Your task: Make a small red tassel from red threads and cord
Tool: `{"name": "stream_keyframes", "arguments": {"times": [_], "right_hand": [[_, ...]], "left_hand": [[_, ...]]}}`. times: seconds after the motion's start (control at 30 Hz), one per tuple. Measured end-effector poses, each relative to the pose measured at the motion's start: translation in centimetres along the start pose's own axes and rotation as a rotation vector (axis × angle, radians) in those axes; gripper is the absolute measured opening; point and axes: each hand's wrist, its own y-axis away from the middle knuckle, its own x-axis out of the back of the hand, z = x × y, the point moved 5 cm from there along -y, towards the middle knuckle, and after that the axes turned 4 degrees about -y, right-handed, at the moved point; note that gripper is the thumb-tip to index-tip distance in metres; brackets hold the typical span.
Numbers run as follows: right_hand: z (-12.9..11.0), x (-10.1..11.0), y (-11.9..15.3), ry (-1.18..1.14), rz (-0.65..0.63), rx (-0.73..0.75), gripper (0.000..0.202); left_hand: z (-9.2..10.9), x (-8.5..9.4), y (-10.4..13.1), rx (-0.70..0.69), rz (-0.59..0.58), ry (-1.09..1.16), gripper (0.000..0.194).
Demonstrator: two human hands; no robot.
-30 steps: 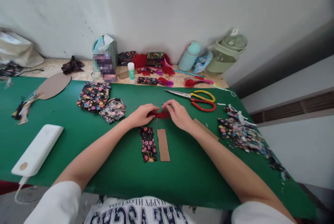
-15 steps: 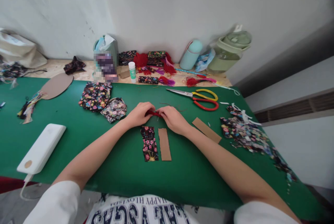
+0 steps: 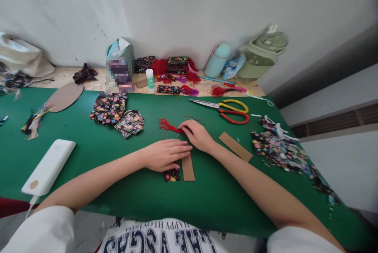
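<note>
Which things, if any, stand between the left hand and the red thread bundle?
Nothing large stands in the way: between the left hand and the red thread bundle, only green tabletop and a tiny pale scrap show. The right hand pinches the bundle's end.

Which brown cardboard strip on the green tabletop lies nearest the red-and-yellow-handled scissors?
The slanted strip by the right forearm; the left hand partly hides the other.
</note>
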Motion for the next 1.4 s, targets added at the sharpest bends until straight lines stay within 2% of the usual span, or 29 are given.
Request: {"name": "stream_keyframes", "arguments": {"times": [0.13,0.37,0.5,0.57,0.63,0.7,0.77,0.83,0.93,1.13,1.4], "right_hand": [[0.0,0.0,0.1,-0.032,0.016,-0.005,0.021],[0.1,0.0,-0.1,-0.033,-0.001,-0.023,0.021],[-0.2,-0.2,-0.1,-0.025,-0.042,0.007,0.02],[-0.3,-0.2,0.0,-0.023,-0.037,0.022,0.02],[-0.4,0.1,0.1,-0.018,-0.001,0.04,0.019],[-0.5,0.6,0.1,-0.002,0.04,0.052,0.016],[-0.5,0.9,0.0,0.039,0.038,0.073,0.014],[-0.7,0.9,-0.1,0.104,-0.025,0.123,0.014],[-1.0,0.6,-0.1,0.22,-0.123,0.206,0.017],[-2.0,-0.5,-0.2,0.565,-0.23,0.338,0.017],[-3.8,-1.7,0.2,0.77,-0.263,0.343,0.027]], "left_hand": [[0.8,-1.2,-0.1,0.005,-0.122,0.068,0.056],[2.0,-1.6,0.3,-0.042,-0.18,0.121,0.057],[2.9,-1.5,0.6,-0.099,-0.159,0.136,0.056],[2.9,-1.0,0.6,-0.113,-0.084,0.143,0.054],[1.7,0.1,0.5,-0.031,0.061,0.124,0.047],[-0.7,1.3,0.6,0.178,0.236,0.063,0.031],[-3.3,2.1,0.8,0.375,0.334,-0.011,0.025],[-5.2,2.5,0.9,0.472,0.39,-0.056,0.021],[-6.7,2.3,0.8,0.507,0.396,-0.075,0.019],[-7.3,1.0,0.8,0.543,0.382,-0.012,0.018],[-7.4,0.6,0.6,0.549,0.358,-0.019,0.02]]}}
